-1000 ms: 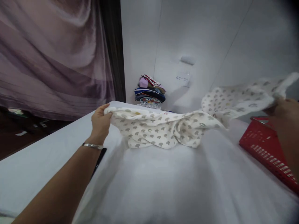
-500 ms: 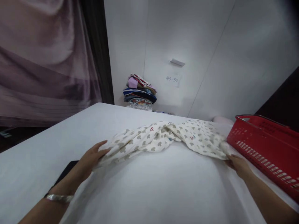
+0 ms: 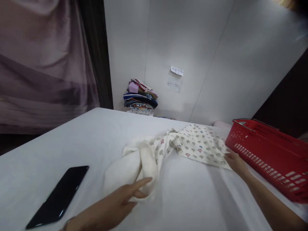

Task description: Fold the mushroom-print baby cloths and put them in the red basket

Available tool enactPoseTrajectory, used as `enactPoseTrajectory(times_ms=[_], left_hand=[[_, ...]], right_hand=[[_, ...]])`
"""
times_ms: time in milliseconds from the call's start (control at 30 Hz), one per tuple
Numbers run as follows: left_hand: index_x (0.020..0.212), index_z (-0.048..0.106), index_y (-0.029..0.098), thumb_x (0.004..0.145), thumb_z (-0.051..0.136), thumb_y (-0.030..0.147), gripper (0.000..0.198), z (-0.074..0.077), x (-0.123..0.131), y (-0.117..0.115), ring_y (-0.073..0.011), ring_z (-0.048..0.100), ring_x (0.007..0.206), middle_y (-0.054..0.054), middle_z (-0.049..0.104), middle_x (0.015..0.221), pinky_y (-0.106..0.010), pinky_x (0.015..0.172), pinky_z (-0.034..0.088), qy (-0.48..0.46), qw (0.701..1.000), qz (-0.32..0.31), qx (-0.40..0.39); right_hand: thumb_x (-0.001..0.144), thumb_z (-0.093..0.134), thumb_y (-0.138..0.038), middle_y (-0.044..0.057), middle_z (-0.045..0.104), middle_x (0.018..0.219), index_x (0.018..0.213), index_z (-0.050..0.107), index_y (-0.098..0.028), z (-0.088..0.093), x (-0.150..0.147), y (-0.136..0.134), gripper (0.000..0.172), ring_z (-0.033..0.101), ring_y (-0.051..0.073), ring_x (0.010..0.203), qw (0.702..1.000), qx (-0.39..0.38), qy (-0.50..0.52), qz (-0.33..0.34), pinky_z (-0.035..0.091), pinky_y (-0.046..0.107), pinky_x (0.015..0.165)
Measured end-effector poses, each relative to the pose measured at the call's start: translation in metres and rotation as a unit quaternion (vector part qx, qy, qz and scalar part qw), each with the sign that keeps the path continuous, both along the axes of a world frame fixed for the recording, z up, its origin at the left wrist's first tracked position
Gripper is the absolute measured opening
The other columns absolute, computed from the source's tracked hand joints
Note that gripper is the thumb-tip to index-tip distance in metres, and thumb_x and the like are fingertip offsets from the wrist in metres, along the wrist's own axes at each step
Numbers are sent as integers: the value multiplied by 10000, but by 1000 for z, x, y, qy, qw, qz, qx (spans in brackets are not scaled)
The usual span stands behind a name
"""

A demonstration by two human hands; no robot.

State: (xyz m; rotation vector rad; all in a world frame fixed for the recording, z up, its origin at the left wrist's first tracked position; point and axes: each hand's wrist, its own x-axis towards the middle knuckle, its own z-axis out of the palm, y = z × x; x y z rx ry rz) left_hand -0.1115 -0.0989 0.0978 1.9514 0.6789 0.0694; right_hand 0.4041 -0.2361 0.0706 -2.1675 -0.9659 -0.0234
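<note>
A cream printed cloth (image 3: pixel 198 144), patterned with small grey and red mushroom-like shapes, lies across the white tabletop (image 3: pixel 183 195). Its right part is spread fairly flat, its middle is twisted, and its left end is bunched with a plain off-white side turned up. My left hand (image 3: pixel 120 200) is at the near edge of that bunched end, index finger stretched along the fabric and the lower fingers closed at the edge. At the right end, my right hand (image 3: pixel 237 163) pinches the cloth's corner; its fingertips are slightly blurred.
A red plastic basket (image 3: pixel 267 154) stands just beyond my right hand. A black phone (image 3: pixel 59 195) lies at the near left. Several folded clothes (image 3: pixel 141 98) are stacked by the wall at the back, below handwritten paper labels (image 3: pixel 173 84). A pinkish curtain (image 3: pixel 45 70) hangs at left.
My left hand has moved right and nearer, bringing the cloth's left end with it and exposing its plain side. The phone has come into fuller view. My right hand stays at the right end.
</note>
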Motion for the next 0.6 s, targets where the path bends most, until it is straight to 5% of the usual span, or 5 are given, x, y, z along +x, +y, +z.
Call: enactPoseTrajectory(times_ms=[133, 267, 367, 500, 600], left_hand=[[1333, 422, 355, 857, 444, 298, 479, 0, 22, -29, -184, 526, 1117, -5, 547, 1280, -295, 957, 389, -27, 995, -96, 20], [1168, 563, 298, 838, 448, 224, 357, 8, 32, -45, -176, 597, 892, -10, 666, 1016, -251, 782, 420, -39, 981, -157, 109], [968, 614, 235, 849, 419, 209, 230, 13, 26, -51, -133, 557, 704, 3, 647, 817, -218, 656, 388, -53, 975, -172, 127], [835, 620, 205, 878, 379, 259, 251, 17, 7, -52, -111, 493, 649, 24, 586, 714, -202, 628, 374, -59, 986, -136, 72], [885, 663, 215, 881, 379, 350, 315, 8, -9, -45, -135, 535, 713, 9, 637, 775, -216, 672, 422, -71, 994, -79, 40]], right_hand=[[800, 445, -275, 108, 553, 1266, 1331, 409, -230, 10, -111, 34, 534, 553, 221, 1106, 943, -47, 22, 330, 493, 399, 861], [745, 417, -85, 53, 268, 1489, 1392, 330, -254, 24, -221, 44, 674, 168, 210, 1381, 796, -82, -151, 580, 215, 464, 1093], [683, 453, -65, 57, 295, 1477, 1256, 487, -223, 23, -255, 46, 596, 111, 236, 1392, 723, -112, -238, 639, 86, 507, 1104], [672, 509, -135, 78, 528, 1274, 859, 572, -180, 11, -254, 45, 203, 254, 262, 1340, 714, -99, -276, 636, 53, 511, 1099], [713, 509, -184, 48, 632, 871, 733, 503, -192, 8, -250, 30, 22, 524, 217, 1048, 711, -79, -287, 637, 180, 481, 1065]])
